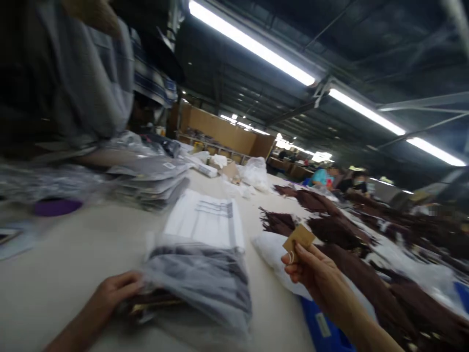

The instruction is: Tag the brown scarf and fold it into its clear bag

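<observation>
The left hand [116, 292] grips the near left edge of a clear plastic bag [200, 283] holding dark folded cloth, fingers curled over a brown edge that sticks out under the film. The right hand [313, 271], to the right of the bag and raised off the table [66, 278], pinches a small tan card tag [299, 238] between thumb and fingertips.

Just beyond the bag lies a white folded sheet with grey stripes [205, 220], touching or slightly under the bag's far edge. To the right of the bag, under the right hand, sits a white plastic-wrapped bundle [271, 254], and further right dark brown garments [330, 230] spread across the table. Left of and beyond the bag is a stack of bagged grey items [150, 183]; a person in a grey top [84, 78] stands past it.

The film looks slippery, so the bag could slide out of the one-handed grip and spill its folded cloth. The tag, held only at its lower edge, could drop among the brown garments.

Motion blur hides any print; no writing on the tag or bags can be read.
</observation>
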A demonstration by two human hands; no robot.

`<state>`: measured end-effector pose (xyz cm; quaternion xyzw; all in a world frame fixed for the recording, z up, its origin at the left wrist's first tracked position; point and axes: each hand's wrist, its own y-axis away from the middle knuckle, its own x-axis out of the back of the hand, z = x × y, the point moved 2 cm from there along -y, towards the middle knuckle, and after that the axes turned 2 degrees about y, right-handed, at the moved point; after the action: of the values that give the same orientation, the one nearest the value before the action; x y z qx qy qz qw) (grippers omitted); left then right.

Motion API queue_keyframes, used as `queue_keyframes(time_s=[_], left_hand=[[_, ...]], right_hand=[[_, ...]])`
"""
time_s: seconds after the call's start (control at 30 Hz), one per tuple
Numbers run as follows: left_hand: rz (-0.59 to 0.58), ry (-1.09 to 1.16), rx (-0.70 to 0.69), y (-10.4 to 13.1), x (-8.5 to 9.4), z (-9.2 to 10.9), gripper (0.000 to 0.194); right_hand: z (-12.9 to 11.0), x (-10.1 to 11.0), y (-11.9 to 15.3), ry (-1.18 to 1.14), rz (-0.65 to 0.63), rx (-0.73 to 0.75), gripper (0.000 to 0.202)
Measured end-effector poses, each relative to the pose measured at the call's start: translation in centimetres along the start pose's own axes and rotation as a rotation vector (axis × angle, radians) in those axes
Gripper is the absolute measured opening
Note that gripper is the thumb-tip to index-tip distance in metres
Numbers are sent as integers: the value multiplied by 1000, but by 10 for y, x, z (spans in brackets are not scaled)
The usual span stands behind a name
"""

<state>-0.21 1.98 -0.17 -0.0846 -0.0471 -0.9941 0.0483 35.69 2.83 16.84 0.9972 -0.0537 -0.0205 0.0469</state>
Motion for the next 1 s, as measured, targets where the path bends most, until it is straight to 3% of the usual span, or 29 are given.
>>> queue_keyframes(time_s=[0.13,0.27,0.37,0.47,0.57,0.63,0.73,0.8,0.87,1.0], left_hand=[[-83,195,26,-1,18,-8,32],[-80,237,9,-4,15,-6,28],[-97,255,14,-4,13,-5,26],[-106,269,25,-5,13,-5,25],[-108,282,38,-7,13,-7,24],[-110,288,45,-9,13,-8,25],[-112,286,50,-12,12,-9,26],[-111,282,52,-13,12,-8,26],[-107,279,55,-13,12,-8,26],[-94,281,71,-11,12,-5,25]], right_hand=[[30,-75,-1,-142,-207,-143,45],[67,-121,-22,-99,-208,-172,41],[97,-127,-44,21,-150,-184,36],[115,-114,-56,204,-134,-193,32],[114,-97,-54,444,-119,-167,30],[106,-92,-48,615,-110,-36,28],[96,-106,-36,899,-271,415,13],[98,-123,-32,1038,-437,671,25],[106,-138,-35,1106,-534,737,30],[120,-152,-46,1128,-637,670,19]])
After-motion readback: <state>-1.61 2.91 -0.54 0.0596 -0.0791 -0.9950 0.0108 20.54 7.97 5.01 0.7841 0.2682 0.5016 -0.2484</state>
